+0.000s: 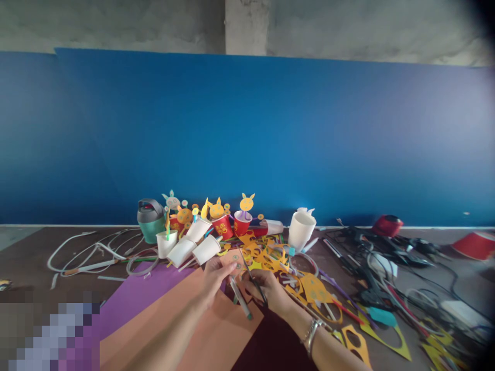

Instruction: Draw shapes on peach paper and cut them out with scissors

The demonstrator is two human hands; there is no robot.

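One left hand (217,281) pinching orange card (231,259), right hand (268,292) holding scissors (253,278)

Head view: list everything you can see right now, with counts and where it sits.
White paper cups: about five, white, back centre.
Red paper cups: about three, red, among them.
Paper rabbit figures: several, yellow, above the cups.
Flask: one, green and grey, back left.
Paper sheets: three, purple, peach, maroon, foreground.
Paper offcuts: many, yellow, centre.
Cables: tangled, black, right.
Tubing: white, left.
Left hand: one, centre, by a marker.
Right hand: one, centre, holding a thin dark tool.
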